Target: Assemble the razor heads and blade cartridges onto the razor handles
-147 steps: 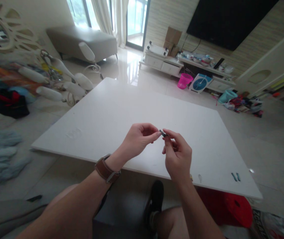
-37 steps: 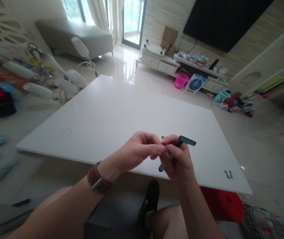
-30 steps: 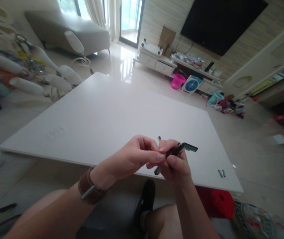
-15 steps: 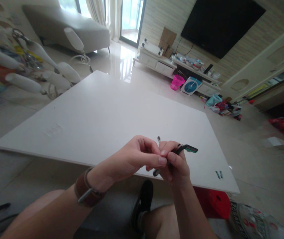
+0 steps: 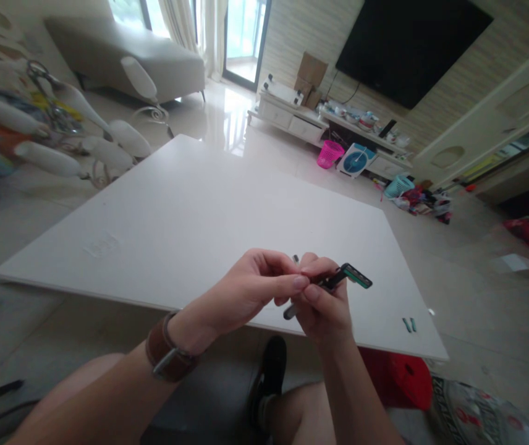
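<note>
Over the near edge of the white tabletop, my two hands meet. My right hand is closed around a black razor; its T-shaped head with a green strip sticks out to the right. A grey rod end shows below the fingers, apparently the handle's end. My left hand pinches thumb and forefinger together against the right fingertips; what lies in the pinch is hidden. A small dark tip pokes up behind the fingers. Two small green pieces lie near the table's right corner.
Clear crumpled bits lie on the table's left part. A red stool and a printed sack stand below the right edge. A white chandelier-like frame is at the left. A pink basket and blue fan stand beyond.
The razor has turned slightly in my right hand, so more of its head's face shows. My left hand has shifted slightly and still pinches at the same place.
</note>
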Demonstrator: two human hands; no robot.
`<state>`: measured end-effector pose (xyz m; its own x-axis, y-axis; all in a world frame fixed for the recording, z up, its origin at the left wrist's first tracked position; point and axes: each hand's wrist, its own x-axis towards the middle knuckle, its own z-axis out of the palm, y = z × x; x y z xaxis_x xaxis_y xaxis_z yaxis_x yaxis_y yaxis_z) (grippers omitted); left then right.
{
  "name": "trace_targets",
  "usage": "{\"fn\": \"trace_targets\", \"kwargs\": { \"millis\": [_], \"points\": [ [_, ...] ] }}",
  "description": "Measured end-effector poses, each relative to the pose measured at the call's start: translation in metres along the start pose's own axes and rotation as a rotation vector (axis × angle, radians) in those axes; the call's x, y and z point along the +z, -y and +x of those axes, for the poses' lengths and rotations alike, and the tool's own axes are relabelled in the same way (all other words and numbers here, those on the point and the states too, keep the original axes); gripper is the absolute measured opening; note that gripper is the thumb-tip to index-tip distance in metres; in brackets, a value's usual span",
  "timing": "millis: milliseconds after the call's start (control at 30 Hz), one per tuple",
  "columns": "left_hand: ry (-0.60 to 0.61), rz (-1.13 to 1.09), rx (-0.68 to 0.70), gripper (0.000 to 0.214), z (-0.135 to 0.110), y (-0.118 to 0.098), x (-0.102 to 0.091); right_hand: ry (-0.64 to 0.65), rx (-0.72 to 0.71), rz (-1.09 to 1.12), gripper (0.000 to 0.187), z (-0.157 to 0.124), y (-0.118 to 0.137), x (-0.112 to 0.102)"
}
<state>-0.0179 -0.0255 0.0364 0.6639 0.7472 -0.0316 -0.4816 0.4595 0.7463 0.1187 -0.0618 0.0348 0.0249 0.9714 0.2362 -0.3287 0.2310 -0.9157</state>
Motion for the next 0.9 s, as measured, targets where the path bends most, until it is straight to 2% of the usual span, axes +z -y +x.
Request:
{"fn": "trace_targets", "kwargs": {
  "millis": [100,233,433,500,700,900],
  "points": [
    [-0.055,0.068,0.108,0.022,0.004,0.001,-0.001,-0.031,-0.078,-0.086,0.013,0.000,-0.003,-0.001],
    [-0.135,0.229,0.210,0.023,0.007,-0.003,-0.001,-0.135,-0.150,-0.249,0.004,0.000,-0.003,0.000],
    [-0.267,0.457,0.289,0.021,0.010,-0.007,-0.005,-0.204,-0.183,-0.379,0.008,0.003,-0.008,-0.004],
    [-0.300,0.541,0.310,0.019,0.012,-0.006,-0.009,-0.216,-0.157,-0.384,0.012,0.006,-0.013,-0.008],
    [-0.379,0.869,0.356,0.015,0.015,-0.005,-0.026,-0.178,0.075,-0.422,0.025,0.017,-0.029,-0.020],
    [-0.420,0.943,0.353,0.018,0.018,0.003,-0.036,-0.176,0.086,-0.408,0.031,0.023,-0.041,-0.020]
  ]
}}
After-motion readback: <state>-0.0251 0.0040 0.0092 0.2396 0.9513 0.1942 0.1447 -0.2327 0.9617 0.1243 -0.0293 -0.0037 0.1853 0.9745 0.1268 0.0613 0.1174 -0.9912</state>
